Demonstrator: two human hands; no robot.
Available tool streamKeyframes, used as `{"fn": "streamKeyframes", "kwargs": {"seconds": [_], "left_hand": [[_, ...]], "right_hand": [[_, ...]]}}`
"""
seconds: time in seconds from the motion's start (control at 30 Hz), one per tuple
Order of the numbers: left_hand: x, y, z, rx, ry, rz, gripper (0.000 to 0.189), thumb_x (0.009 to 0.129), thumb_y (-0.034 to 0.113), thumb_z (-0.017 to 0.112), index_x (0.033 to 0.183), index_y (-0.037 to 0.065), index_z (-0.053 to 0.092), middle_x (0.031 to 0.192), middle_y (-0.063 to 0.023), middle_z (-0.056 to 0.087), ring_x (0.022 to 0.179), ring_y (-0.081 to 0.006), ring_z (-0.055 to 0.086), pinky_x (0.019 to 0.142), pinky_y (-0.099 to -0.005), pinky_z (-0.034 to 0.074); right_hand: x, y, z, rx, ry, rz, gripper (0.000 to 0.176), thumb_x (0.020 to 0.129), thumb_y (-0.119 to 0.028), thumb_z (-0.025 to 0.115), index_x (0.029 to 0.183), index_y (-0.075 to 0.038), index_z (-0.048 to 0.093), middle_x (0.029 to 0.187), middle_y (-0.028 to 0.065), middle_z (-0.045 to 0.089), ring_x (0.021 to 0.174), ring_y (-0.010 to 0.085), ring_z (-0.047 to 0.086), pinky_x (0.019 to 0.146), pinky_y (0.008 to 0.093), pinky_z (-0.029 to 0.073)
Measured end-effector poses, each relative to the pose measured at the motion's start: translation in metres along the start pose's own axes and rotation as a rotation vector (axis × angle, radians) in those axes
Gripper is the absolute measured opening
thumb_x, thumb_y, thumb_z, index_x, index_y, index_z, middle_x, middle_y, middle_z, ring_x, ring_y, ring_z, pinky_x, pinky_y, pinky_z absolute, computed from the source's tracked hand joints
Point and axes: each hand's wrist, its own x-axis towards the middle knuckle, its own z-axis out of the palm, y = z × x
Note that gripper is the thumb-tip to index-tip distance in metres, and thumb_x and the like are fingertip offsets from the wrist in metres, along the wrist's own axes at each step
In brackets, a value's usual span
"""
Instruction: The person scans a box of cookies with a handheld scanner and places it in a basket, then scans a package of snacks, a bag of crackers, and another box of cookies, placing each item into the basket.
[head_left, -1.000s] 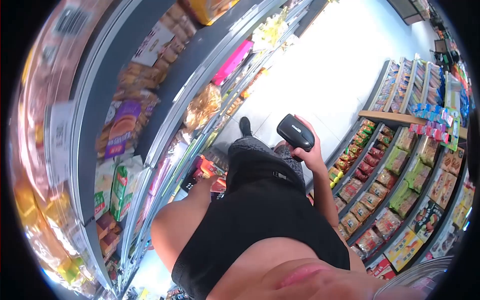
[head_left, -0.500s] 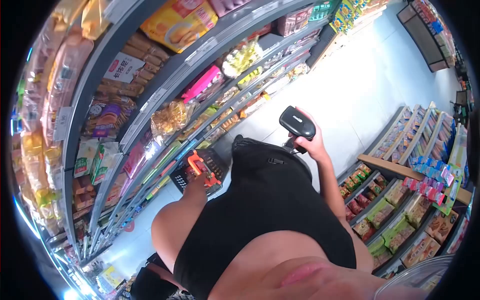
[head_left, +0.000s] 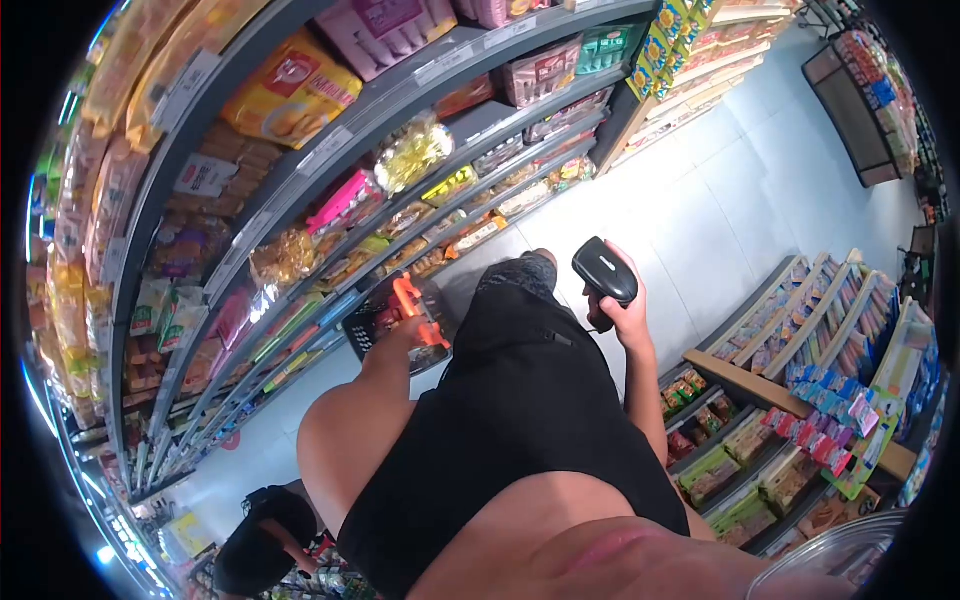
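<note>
My right hand (head_left: 632,312) is wrapped around a black handheld device like a scanner (head_left: 606,272), held out over the floor in front of me. On the other side, my left hand (head_left: 402,332) is closed on the orange handle (head_left: 418,312) of a dark shopping basket (head_left: 371,318). The basket hangs low beside the shelf at my left; its contents are hard to make out. Part of my leg (head_left: 541,266) shows beyond my black clothing.
Long shelves (head_left: 335,145) of packaged snacks run along my left. At my right are lower racks (head_left: 745,450) with packets and a wooden edge (head_left: 745,383). A display bin (head_left: 850,105) stands farther off. Another person in black (head_left: 262,540) is at the lower left.
The shelves and racks have shifted in view. The device and my right hand now appear slightly lower, and more of my leg shows. Both hands keep their holds. More of the other person is visible.
</note>
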Motion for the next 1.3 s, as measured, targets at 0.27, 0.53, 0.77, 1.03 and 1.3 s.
{"fn": "streamKeyframes", "kwargs": {"seconds": [0.27, 0.53, 0.77, 1.03, 1.3], "left_hand": [[0.151, 0.073, 0.036, -0.526, -0.421, -0.121, 0.026, 0.100, 0.033, 0.066, 0.119, 0.015, 0.071, 0.103, -0.0024, 0.072, 0.098, -0.0211, 0.069, 0.088, -0.0457, 0.055], [0.168, 0.185, 0.090, -0.513, -0.359, -0.137, 0.020, 0.100, 0.031, 0.066, 0.110, 0.016, 0.074, 0.097, -0.0008, 0.071, 0.092, -0.0185, 0.070, 0.084, -0.0476, 0.056], [0.155, 0.243, 0.132, -0.533, -0.122, -0.159, 0.020, 0.098, 0.031, 0.067, 0.108, 0.015, 0.074, 0.094, -0.0005, 0.071, 0.089, -0.0182, 0.070, 0.082, -0.0473, 0.056], [0.204, 0.264, 0.192, -0.438, 0.260, -0.121, 0.027, 0.091, 0.036, 0.070, 0.099, 0.011, 0.075, 0.085, -0.0067, 0.073, 0.081, -0.0236, 0.074, 0.076, -0.0507, 0.059], [0.160, 0.335, 0.286, -0.568, 1.102, -0.187, 0.061, 0.085, 0.033, 0.075, 0.135, 0.004, 0.055, 0.118, -0.0247, 0.070, 0.112, -0.0452, 0.068, 0.096, -0.0553, 0.054]], "right_hand": [[0.051, -0.008, -0.076, -0.133, 0.173, -0.002, 0.112, 0.077, -0.057, 0.088, 0.156, 0.003, 0.036, 0.092, 0.0143, 0.071, 0.061, 0.0118, 0.063, 0.055, 0.0248, 0.051], [0.138, -0.050, -0.145, -0.150, 0.239, 0.071, 0.113, 0.078, -0.053, 0.090, 0.159, 0.001, 0.033, 0.092, 0.0136, 0.070, 0.062, 0.0118, 0.063, 0.057, 0.0257, 0.051], [0.240, -0.075, -0.156, -0.097, 0.005, 0.099, 0.113, 0.078, -0.054, 0.090, 0.158, 0.003, 0.034, 0.098, 0.0141, 0.069, 0.063, 0.0124, 0.062, 0.057, 0.0263, 0.051], [0.332, -0.066, -0.189, 0.017, -0.487, 0.265, 0.105, 0.079, -0.039, 0.093, 0.157, 0.003, 0.036, 0.139, 0.0148, 0.061, 0.101, 0.0195, 0.070, 0.084, 0.0310, 0.059], [0.428, -0.098, -0.236, -0.013, -0.938, 0.326, 0.089, 0.075, 0.006, 0.069, 0.158, -0.004, 0.039, 0.128, 0.0130, 0.066, 0.091, 0.0159, 0.070, 0.070, 0.0281, 0.057]]}}
